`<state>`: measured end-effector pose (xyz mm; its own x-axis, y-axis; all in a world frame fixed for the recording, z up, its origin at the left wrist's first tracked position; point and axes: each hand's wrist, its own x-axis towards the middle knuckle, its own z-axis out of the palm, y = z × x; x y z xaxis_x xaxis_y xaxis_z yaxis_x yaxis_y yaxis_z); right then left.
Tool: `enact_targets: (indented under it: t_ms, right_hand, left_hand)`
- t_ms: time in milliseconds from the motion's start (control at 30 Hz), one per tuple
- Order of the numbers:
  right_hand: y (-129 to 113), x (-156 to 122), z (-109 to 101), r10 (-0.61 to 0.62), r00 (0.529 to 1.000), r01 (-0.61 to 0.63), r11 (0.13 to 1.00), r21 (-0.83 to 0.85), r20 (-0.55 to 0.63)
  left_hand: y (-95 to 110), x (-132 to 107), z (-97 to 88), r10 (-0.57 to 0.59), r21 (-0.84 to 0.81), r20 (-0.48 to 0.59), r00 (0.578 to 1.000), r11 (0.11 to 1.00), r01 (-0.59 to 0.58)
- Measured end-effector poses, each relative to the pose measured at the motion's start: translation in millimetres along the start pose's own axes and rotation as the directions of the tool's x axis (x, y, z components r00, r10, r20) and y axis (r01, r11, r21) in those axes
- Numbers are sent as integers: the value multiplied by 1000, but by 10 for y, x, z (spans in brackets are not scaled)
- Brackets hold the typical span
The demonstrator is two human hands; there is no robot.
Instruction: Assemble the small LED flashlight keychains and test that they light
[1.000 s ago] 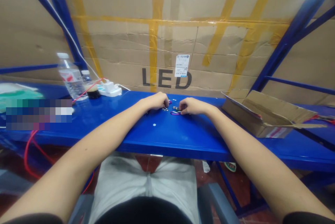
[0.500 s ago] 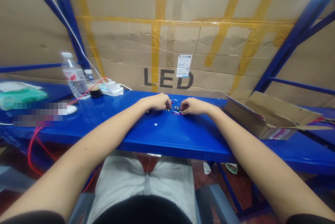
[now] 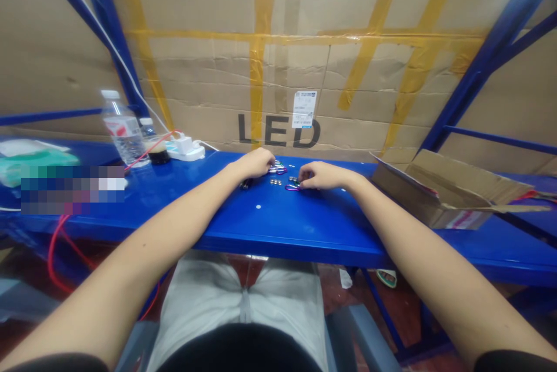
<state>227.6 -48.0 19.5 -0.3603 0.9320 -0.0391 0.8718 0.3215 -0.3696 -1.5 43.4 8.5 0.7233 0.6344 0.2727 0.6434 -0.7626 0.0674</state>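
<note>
My left hand point(image 3: 260, 162) is curled palm down at the back of the blue table, its fingertips beside a small group of coloured metal clips point(image 3: 278, 169) that look like carabiners. What those fingers hold, if anything, is hidden. My right hand point(image 3: 321, 176) is bent down with fingers together over more small pieces, a purple carabiner point(image 3: 292, 188) poking out by its fingertips. Between the hands lie several small shiny round metal pieces point(image 3: 275, 182). Small black pieces point(image 3: 246, 184) rest under my left wrist.
An open cardboard box point(image 3: 456, 192) stands on the right of the table point(image 3: 278, 227). At left are a water bottle point(image 3: 124, 134), a small dark-liquid bottle point(image 3: 157, 151), a white power strip point(image 3: 189, 151) and a red cable point(image 3: 54, 244). A large cardboard sheet point(image 3: 200, 82) stands behind.
My left hand has moved back and left, away from the round metal pieces, which now show fully along with the clips behind them. My right hand has barely moved.
</note>
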Motion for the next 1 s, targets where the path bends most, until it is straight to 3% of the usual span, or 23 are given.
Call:
enact_targets:
  t_ms: [133, 333, 433, 567, 667, 767, 867, 1000]
  right_hand:
    - [-36, -31, -24, 20, 999, -21, 1000, -22, -41]
    - [14, 19, 2, -59, 964, 52, 998, -33, -260]
    - [20, 76, 57, -104, 919, 120, 993, 20, -380]
    - [-15, 159, 142, -104, 869, 222, 956, 193, -484]
    - [-40, 206, 178, -124, 876, 297, 900, 319, -467]
    - [-44, 220, 184, -85, 917, 279, 833, 477, -390]
    - [-30, 190, 163, -61, 960, 234, 706, 668, -272]
    - [-13, 112, 94, -97, 981, 192, 586, 788, -166]
  left_hand:
    - [25, -25, 17, -83, 51, 88, 993, 996, 79]
    - [92, -53, 9, -119, 32, 104, 987, 993, 117]
    - [112, -59, -15, -84, -18, 27, 996, 996, 84]
    - [160, -42, -29, 42, -191, -148, 988, 979, -70]
    - [236, -29, -26, 108, -320, -249, 962, 929, -187]
    - [320, -34, -29, 152, -369, -305, 940, 891, -264]
    - [374, -53, -42, 168, -359, -326, 930, 888, -287]
    - [410, -70, -56, 159, -321, -316, 935, 910, -264]
